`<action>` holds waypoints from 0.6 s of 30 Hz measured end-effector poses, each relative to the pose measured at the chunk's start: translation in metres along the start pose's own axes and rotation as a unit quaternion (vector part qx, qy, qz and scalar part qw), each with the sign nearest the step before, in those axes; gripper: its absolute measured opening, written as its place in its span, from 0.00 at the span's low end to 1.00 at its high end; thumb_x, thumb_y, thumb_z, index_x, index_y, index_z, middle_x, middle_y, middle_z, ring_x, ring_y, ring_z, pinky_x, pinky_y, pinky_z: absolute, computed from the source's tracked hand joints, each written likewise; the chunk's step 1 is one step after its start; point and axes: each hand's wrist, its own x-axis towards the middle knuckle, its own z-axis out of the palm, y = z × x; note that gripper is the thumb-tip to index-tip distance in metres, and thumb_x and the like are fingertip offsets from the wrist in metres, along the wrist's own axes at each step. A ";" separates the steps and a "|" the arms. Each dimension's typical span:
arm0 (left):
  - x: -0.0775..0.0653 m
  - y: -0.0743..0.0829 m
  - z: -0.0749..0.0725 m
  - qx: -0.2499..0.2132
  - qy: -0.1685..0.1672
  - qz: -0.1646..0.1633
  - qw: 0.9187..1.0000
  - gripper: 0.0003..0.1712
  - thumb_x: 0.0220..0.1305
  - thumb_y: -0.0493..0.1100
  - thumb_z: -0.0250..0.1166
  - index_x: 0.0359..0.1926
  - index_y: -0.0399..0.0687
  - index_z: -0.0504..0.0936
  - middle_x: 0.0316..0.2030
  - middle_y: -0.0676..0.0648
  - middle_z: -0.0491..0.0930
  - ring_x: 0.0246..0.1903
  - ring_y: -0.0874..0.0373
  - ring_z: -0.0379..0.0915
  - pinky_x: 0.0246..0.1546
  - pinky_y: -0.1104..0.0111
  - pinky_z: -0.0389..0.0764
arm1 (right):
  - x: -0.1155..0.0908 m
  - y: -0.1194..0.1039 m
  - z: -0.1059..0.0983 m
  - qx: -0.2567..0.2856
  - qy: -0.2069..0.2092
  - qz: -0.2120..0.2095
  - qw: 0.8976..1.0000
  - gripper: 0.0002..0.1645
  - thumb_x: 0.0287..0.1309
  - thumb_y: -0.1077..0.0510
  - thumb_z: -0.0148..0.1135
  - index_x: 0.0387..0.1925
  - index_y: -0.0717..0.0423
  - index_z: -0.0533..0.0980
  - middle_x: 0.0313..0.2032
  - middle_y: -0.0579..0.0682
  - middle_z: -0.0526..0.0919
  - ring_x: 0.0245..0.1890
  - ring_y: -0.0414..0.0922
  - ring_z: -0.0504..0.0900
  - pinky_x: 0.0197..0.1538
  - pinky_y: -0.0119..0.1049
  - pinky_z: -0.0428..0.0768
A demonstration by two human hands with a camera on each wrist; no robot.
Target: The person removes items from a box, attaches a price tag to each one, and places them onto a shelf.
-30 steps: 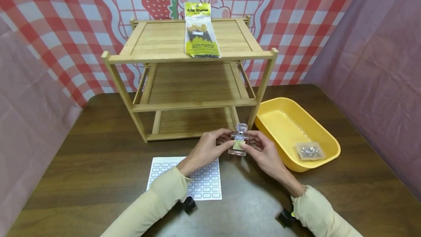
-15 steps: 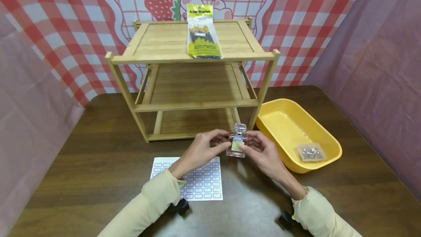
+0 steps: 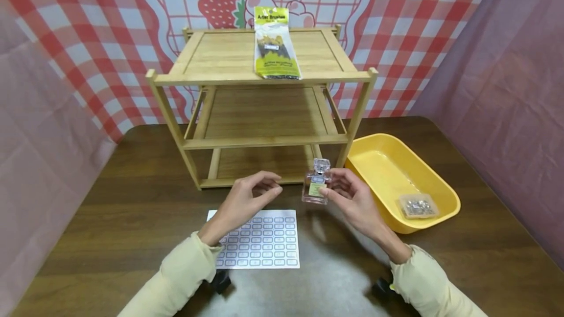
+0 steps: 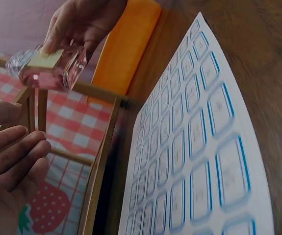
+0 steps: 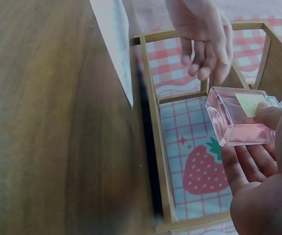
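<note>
The right hand (image 3: 354, 202) grasps a clear, pink-tinted glass bottle (image 3: 307, 194) by its right edge, thumb on the front and fingers behind, probably so that its pale-yellow label (image 3: 315, 189) and small blue-framed sticker (image 3: 317, 179) face the wearer. The bottle is raised above the dark wood-grain counter (image 3: 88, 219), cap upward; the right forearm slants inward from the near right.

Left of the bottle and apart from it, the left hand (image 3: 244, 202) hovers with fingers loosely bent, gripping nothing. Below it a white sheet of blue-framed stickers (image 3: 269, 247) lies flat, presumably for easy reach.

To the right, a yellow plastic tub (image 3: 381, 163) holds a small clear box (image 3: 417, 206). Beyond, a three-tier pale wooden rack (image 3: 264, 116) carries a yellow-and-clear brush packet (image 3: 276, 50) on top.
</note>
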 end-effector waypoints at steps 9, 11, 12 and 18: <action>-0.013 -0.002 -0.026 0.027 0.036 -0.003 0.999 0.15 0.71 0.40 0.69 0.56 0.40 0.83 0.44 0.49 0.86 0.43 0.57 0.82 0.48 0.58 0.85 | 0.006 -0.005 0.003 0.008 0.000 -0.007 1.000 0.22 0.57 0.80 0.66 0.53 0.75 0.73 0.41 0.52 0.83 0.41 0.39 0.82 0.45 0.30 0.85; -0.015 -0.002 -0.032 0.034 0.046 0.002 0.998 0.14 0.71 0.40 0.69 0.55 0.41 0.84 0.44 0.49 0.86 0.44 0.57 0.82 0.48 0.57 0.84 | 0.007 -0.006 0.003 0.010 0.000 -0.009 1.000 0.22 0.57 0.79 0.66 0.53 0.75 0.73 0.41 0.51 0.83 0.41 0.39 0.82 0.45 0.30 0.85; -0.016 -0.002 -0.035 0.036 0.052 0.005 0.998 0.14 0.71 0.40 0.68 0.55 0.41 0.84 0.44 0.49 0.86 0.44 0.56 0.82 0.48 0.57 0.84 | 0.008 -0.007 0.004 0.011 -0.001 -0.011 1.000 0.22 0.58 0.79 0.66 0.53 0.75 0.73 0.41 0.51 0.83 0.41 0.39 0.82 0.45 0.30 0.84; -0.019 0.001 -0.053 0.047 0.098 0.024 0.994 0.12 0.71 0.36 0.68 0.53 0.40 0.85 0.44 0.47 0.87 0.43 0.55 0.82 0.48 0.60 0.84 | 0.014 -0.011 0.006 0.017 0.003 -0.022 1.000 0.21 0.58 0.79 0.66 0.53 0.75 0.73 0.41 0.50 0.83 0.41 0.40 0.82 0.45 0.29 0.84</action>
